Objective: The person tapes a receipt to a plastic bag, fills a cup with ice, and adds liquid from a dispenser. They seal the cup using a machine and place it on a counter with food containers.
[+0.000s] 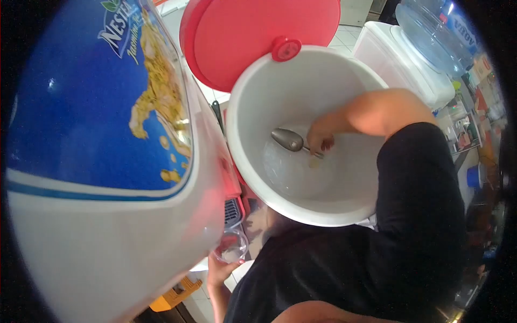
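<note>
Deep inside a white round tub (308,215), my right hand (321,134) has its curled fingers around the handle of a metal scoop (289,140). The scoop's bowl points toward the tub's left wall, close over whitish, glassy bits, possibly ice, on the floor. Low at the left, my left hand (219,271) holds a clear plastic cup (231,247) from below, fingers wrapped round its base. The cup is outside the tub, beside the drinks machine.
A red lid (258,37) leans open behind the tub, its round knob at the rim. The large blue-and-white drinks machine (81,107) fills the left side. At the back right stands a white dispenser (398,64) with a water bottle (436,35). A black grille (233,211) sits above the cup.
</note>
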`<state>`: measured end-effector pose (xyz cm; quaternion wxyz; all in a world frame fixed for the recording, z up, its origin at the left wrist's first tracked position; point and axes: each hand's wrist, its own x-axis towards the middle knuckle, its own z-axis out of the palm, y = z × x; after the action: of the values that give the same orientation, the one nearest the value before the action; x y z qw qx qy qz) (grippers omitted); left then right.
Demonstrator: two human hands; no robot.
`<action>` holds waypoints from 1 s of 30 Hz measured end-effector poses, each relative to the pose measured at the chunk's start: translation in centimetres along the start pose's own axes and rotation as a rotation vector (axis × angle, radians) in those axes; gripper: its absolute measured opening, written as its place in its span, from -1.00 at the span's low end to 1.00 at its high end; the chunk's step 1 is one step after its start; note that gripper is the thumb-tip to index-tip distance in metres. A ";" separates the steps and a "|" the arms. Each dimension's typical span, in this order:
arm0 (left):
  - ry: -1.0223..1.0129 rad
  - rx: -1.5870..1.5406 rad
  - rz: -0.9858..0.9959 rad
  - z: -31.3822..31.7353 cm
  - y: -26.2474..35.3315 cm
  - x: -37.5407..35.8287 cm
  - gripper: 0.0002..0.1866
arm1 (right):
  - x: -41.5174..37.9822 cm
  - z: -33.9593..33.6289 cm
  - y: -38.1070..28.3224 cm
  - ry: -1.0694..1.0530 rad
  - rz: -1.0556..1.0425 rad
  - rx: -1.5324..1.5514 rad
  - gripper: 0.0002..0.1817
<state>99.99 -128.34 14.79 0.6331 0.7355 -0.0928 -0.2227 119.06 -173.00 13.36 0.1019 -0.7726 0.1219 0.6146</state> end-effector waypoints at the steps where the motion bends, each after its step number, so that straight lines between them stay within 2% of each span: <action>1: 0.063 -0.034 0.010 -0.4 -1.6 -0.6 0.12 | 1.1 1.0 0.0 0.050 0.001 0.033 -0.61; 3: 0.153 -0.180 -0.039 -0.3 -1.4 -1.6 0.07 | 2.8 1.8 0.0 0.088 -0.014 0.075 -0.63; 6: 0.186 -0.228 -0.069 -0.2 -1.1 -2.1 0.04 | 2.9 1.8 -0.3 0.048 -0.096 -0.003 -0.51; 8: 0.177 -0.231 -0.078 0.3 -0.8 -2.1 0.03 | 0.5 2.5 -0.6 0.018 -0.152 0.208 -0.58; 10: 0.205 -0.296 -0.023 0.9 0.5 -1.6 -0.24 | -0.4 2.0 0.0 -0.019 -0.095 0.304 -0.58; 12: 0.181 -0.300 -0.019 1.2 0.8 -1.4 -0.25 | -3.4 0.5 0.3 -0.047 -0.039 0.394 -0.58; 14: 0.167 -0.295 -0.066 1.0 0.4 -1.4 -0.25 | -9.2 -1.1 -0.3 -0.062 -0.041 0.090 -0.62; 15: 0.166 -0.299 -0.071 0.8 0.3 -1.4 -0.25 | -8.2 -1.1 0.3 -0.066 -0.036 0.089 -0.62; 18: 0.161 -0.300 -0.073 0.6 0.3 -1.1 -0.26 | -5.2 -1.9 4.6 0.123 -0.138 -0.007 -0.62; 21: 0.205 -0.283 -0.042 0.7 0.2 -0.9 -0.25 | -2.9 -0.6 5.5 0.328 -0.242 -0.114 -0.63; 26: 0.228 -0.222 -0.035 1.1 -0.3 -1.4 -0.23 | 1.5 1.6 2.4 0.621 -0.455 -0.319 -0.62; 27: 0.237 -0.218 -0.038 1.1 -0.4 -1.6 -0.23 | 2.4 2.0 2.3 0.617 -0.464 -0.322 -0.62; 29: 0.269 -0.152 -0.107 1.0 0.1 -2.3 -0.21 | 1.1 3.0 0.3 0.351 -0.476 -0.370 -0.65; 30: 0.275 -0.142 -0.118 1.0 0.2 -2.5 -0.21 | 1.3 3.4 0.1 0.343 -0.490 -0.366 -0.65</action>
<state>97.39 -128.23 15.42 0.6759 0.7168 0.0539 -0.1630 116.17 -172.18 11.38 0.0840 -0.8764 -0.1641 0.4449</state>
